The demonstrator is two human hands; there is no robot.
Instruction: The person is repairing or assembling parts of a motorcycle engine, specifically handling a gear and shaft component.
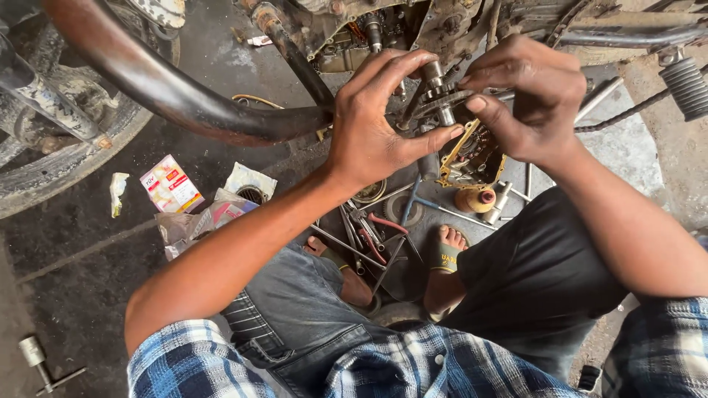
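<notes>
Two hands are up at the open engine in front of me, both on the same gear shaft (441,92). My left hand (372,121) curls round it from the left, fingers over the top and thumb pressed in from below, so it pinches the toothed gear cluster. My right hand (527,96) comes in from the right, fingertips closed on the shaft's upper end and thumb beside the gear. The shaft stands roughly upright, in the air just in front of the engine case (383,33).

Just below the hands I see a yellowish gasket (451,158) framing an opening with more gears inside. Left of my left wrist a dark curved exhaust pipe (177,96) sweeps across the view, and a tyre (66,158) sits at the far left.

Down on the floor (81,295) between my feet lie scattered tools, among them red-handled pliers (383,225) and a blue-handled T-wrench (413,199). A small red and white box (171,184) and crumpled plastic wrappers (195,225) lie further left. A metal socket tool (37,357) rests alone near the bottom left corner.
</notes>
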